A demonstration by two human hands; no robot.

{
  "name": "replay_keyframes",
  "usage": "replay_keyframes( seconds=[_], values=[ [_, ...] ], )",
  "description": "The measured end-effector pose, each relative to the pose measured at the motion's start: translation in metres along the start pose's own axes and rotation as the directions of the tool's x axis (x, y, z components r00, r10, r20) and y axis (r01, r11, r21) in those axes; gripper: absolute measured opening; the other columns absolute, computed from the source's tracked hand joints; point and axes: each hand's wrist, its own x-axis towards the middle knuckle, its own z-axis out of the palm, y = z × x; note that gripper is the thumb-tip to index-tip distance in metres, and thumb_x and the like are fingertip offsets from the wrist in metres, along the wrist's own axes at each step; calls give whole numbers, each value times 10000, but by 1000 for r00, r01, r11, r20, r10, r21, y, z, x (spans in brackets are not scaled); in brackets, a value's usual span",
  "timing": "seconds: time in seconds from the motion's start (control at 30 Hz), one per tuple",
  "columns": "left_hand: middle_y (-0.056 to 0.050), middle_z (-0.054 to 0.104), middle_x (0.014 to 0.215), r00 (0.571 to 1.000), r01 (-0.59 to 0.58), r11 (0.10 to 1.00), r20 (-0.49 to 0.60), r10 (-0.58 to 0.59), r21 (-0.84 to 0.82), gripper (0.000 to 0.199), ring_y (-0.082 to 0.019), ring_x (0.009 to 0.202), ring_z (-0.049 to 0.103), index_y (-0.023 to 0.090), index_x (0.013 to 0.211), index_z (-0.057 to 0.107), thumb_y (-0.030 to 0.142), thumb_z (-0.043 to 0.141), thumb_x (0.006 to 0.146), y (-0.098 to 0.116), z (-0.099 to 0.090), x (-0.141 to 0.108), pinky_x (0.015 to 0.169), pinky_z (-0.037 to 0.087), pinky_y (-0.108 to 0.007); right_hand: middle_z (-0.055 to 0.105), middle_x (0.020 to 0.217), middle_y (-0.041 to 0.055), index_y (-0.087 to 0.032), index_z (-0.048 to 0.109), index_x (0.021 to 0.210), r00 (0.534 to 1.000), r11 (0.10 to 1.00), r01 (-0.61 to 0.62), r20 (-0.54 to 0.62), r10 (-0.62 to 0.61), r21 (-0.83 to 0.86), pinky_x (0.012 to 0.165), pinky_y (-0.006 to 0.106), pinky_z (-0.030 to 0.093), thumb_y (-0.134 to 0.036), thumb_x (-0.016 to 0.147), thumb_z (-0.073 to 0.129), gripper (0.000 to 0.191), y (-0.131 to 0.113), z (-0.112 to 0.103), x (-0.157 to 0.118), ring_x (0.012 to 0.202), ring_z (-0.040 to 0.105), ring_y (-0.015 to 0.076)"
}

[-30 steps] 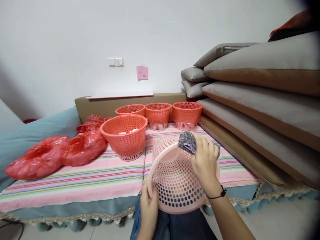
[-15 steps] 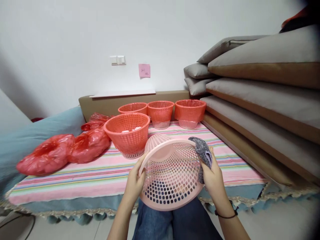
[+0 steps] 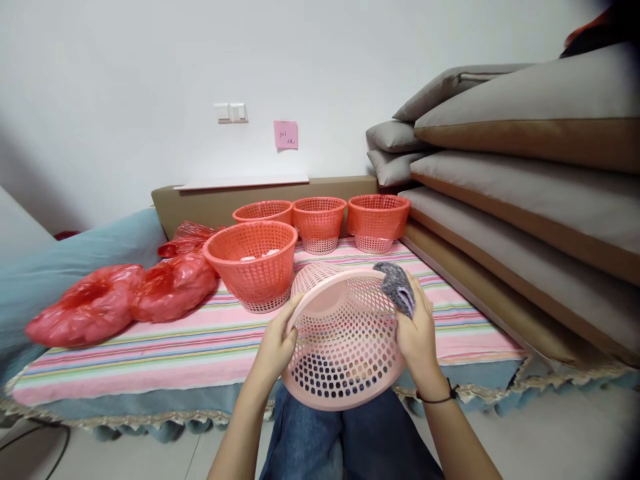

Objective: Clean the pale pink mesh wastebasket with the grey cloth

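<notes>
A pale pink plastic basket (image 3: 345, 373) is tilted on its side above my lap, its wide mouth facing me and its base pointing away. My left hand (image 3: 281, 337) grips the rim on the left, thumb inside. On the right side of the rim, my right hand (image 3: 416, 327) presses a grey cloth (image 3: 395, 285) with a lilac edge over the rim. Beyond the basket stands a pink basket lined with a red plastic bag (image 3: 250, 267), and a few pale pieces show inside it.
More red-lined baskets stand along the back: one on the left (image 3: 263, 211), one in the middle (image 3: 320, 223), one on the right (image 3: 379, 220). Filled red plastic bags (image 3: 90, 303) lie at left on the striped cloth (image 3: 200, 353). Stacked grey cushions (image 3: 530, 200) rise at right.
My right hand and the grey cloth have shifted slightly up and left along the rim. My left hand keeps its hold. The whole view has shifted a little.
</notes>
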Motion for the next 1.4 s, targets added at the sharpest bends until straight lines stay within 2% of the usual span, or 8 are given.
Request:
replay_keyframes(
  seconds=[0.1,0.23,0.3,0.47,0.63,0.9,1.17,1.4],
  values=[
    [-84,575,1406,1000,-18,1000,16,18,12,743,-218,1340,497,146,1351,558,6,403,638,3,4,4,1166,335,-423,380,1531,58,-280,380,1471,971,968,209,144,-190,-136,1142,693,93,-86,708,399,788,-38,5,12,1448,247,317],
    [-80,564,1418,999,-44,999,26,44,12,769,-213,1359,474,152,1376,532,-6,387,638,7,8,6,1178,316,-432,341,1547,-20,-336,411,1445,801,843,528,390,-454,-103,1172,652,26,-41,644,418,854,-76,15,15,1477,146,293],
    [-79,560,1423,999,-45,999,16,45,3,764,-216,1363,469,158,1378,530,-6,388,646,8,9,6,1178,315,-442,385,1512,-14,-331,417,1443,774,822,561,411,-482,-94,1181,631,26,-34,641,420,855,-82,18,13,1462,179,281],
    [-69,574,1409,999,-44,999,13,44,-5,747,-205,1347,488,163,1364,541,-10,388,654,10,10,4,1174,329,-421,431,1468,-1,-312,430,1436,810,848,517,386,-441,-117,1186,608,44,-27,655,414,831,-80,17,9,1426,243,269],
    [-79,597,1381,1000,-11,1000,-7,11,2,716,-212,1329,506,153,1349,546,-1,395,666,9,11,1,1167,340,-427,452,1450,-2,-311,441,1428,818,856,505,383,-430,-116,1189,597,62,-31,669,412,810,-84,18,7,1411,266,267],
    [-82,629,1325,999,22,999,-36,-21,29,652,-222,1274,546,163,1287,573,3,395,681,12,13,-1,1136,375,-439,467,1435,-13,-310,455,1412,872,887,444,293,-393,-131,1202,569,54,-58,660,419,794,-88,28,-1,1424,260,259],
    [-55,635,1292,1000,-1,1000,-14,1,16,652,-210,1240,556,188,1276,562,-5,387,679,19,12,-1,1110,395,-401,489,1410,-19,-330,441,1422,882,896,420,294,-367,-142,1201,564,63,-84,681,426,780,-93,29,-2,1411,283,264],
    [-71,620,1302,999,44,999,-24,-43,19,623,-215,1243,544,167,1265,549,-7,383,690,23,14,1,1113,380,-402,480,1412,-23,-323,449,1407,891,900,410,278,-360,-149,1201,548,63,-78,673,416,774,-89,32,-2,1415,272,253]
  ],
)
